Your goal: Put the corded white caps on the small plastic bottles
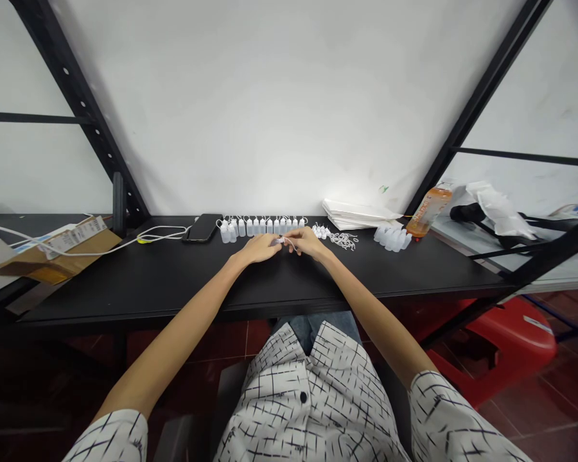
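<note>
Above the black tabletop my left hand (262,249) and my right hand (306,241) meet, both with fingers closed. A small squeeze bottle, mostly hidden, lies sideways in my left fingers; its white cap (281,240) points toward my right hand. My right fingers pinch a thin white cord (289,242) at that cap. Just beyond the hands, a row of small translucent squeeze bottles (256,227) with white caps and cord loops stands by the wall. Right of my right hand are a pile of white caps (320,231) and a heap of loose white cords (345,240).
Uncapped bottles (393,237) stand in a group at right, near an orange drink bottle (429,210) and a white paper stack (359,214). A black phone (203,228), white cable (120,247) and cardboard box (72,253) lie left. Metal shelf posts flank the table (164,276).
</note>
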`<state>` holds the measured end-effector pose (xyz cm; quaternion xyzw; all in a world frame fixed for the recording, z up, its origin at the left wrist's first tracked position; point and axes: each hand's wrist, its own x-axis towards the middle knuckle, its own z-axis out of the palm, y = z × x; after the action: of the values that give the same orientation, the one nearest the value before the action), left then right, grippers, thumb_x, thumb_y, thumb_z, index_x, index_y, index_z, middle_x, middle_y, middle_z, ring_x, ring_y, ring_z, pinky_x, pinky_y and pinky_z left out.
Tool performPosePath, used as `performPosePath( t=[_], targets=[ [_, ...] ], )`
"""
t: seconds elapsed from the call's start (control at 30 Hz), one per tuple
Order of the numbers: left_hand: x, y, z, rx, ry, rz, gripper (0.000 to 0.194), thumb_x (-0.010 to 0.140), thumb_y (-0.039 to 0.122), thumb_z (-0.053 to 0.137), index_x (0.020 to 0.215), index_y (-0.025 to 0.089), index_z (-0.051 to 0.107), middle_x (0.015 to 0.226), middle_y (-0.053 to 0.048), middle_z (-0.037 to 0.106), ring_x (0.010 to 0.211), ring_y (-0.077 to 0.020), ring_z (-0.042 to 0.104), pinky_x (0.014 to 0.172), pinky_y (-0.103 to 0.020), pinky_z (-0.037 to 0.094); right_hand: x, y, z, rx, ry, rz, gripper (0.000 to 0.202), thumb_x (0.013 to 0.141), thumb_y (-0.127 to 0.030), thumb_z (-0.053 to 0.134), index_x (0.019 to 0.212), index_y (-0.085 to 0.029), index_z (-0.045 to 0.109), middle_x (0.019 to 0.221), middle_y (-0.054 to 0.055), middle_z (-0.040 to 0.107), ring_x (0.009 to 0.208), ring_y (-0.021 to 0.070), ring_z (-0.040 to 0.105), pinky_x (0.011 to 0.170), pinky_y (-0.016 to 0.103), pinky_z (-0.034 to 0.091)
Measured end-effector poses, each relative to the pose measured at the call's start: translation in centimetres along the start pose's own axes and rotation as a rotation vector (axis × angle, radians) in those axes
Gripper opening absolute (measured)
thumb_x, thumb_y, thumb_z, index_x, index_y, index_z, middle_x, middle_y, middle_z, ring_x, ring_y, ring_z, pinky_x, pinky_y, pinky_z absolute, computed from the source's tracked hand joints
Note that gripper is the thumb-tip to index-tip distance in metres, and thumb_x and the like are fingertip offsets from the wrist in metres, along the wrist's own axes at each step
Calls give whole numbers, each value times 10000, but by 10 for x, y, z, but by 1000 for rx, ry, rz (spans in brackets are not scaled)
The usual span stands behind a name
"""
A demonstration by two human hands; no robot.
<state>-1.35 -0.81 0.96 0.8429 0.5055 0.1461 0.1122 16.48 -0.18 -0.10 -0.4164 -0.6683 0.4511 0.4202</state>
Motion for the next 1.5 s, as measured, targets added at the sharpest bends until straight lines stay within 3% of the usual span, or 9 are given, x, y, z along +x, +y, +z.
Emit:
performPosePath(
  t=[0.33,0.6,0.8,1.0,1.1,1.2,1.27,1.37,1.5],
  targets=[
    [-4,6,-4,57,-19,-20,423,862,368,410,1166,189,645,923,-86,704,933,-281,643,771,-330,475,-1,0,-1,4,17,-37,113,674,-169,714,742,-110,645,624,25,655,431,101,586,295,146,346],
    [-4,5,-4,54,-21,8,394,856,337,412,1129,198,660,896,-75,700,905,-263,641,754,-313,467,-3,-3,0,-22,-2,-28,91,740,-176,656,774,-100,691,731,70,699,503,109,621,315,143,372],
    [-3,1,-4,-19,2,72,422,882,369,417,1147,154,665,801,-81,685,794,-247,635,713,-305,458,-8,-11,0,124,-61,30,184,823,-232,578,837,-78,678,853,139,717,549,155,664,345,196,456],
    [-4,1,-5,-105,9,114,449,892,381,450,1230,137,617,1056,-118,700,959,-268,629,841,-338,465,-9,-6,2,26,-70,-5,185,756,-224,706,849,-65,688,681,87,688,551,151,656,361,181,474],
    [-3,-1,-5,-114,21,98,512,881,398,481,1310,127,552,1231,-153,634,1086,-298,588,919,-378,443,-7,-3,2,15,-82,0,173,753,-224,715,831,-72,686,704,84,691,537,143,655,352,178,472],
    [-3,-3,-4,-126,35,85,543,853,374,517,1334,122,524,1267,-161,607,1110,-305,572,932,-385,439,-7,-2,1,22,-83,17,145,749,-199,714,816,-75,678,724,91,702,528,139,657,358,175,474],
    [-3,-3,-4,-162,36,84,523,827,309,523,1316,122,537,1196,-144,638,1045,-283,592,884,-355,460,-8,-3,0,45,-74,26,131,750,-175,705,825,-73,673,744,101,712,542,148,669,368,177,479],
    [-4,-2,-5,-317,7,77,472,820,248,471,1268,137,569,913,-79,671,817,-207,606,699,-278,477,-10,-5,-1,76,-50,28,158,751,-144,692,892,-79,660,782,110,727,588,172,694,389,187,496],
    [-3,-3,-4,-585,-53,59,414,832,242,453,1212,153,591,641,0,526,563,-124,490,487,-207,369,-11,-7,0,65,-44,32,237,737,-91,675,970,-100,634,768,92,734,656,199,717,422,199,529]
  ],
)
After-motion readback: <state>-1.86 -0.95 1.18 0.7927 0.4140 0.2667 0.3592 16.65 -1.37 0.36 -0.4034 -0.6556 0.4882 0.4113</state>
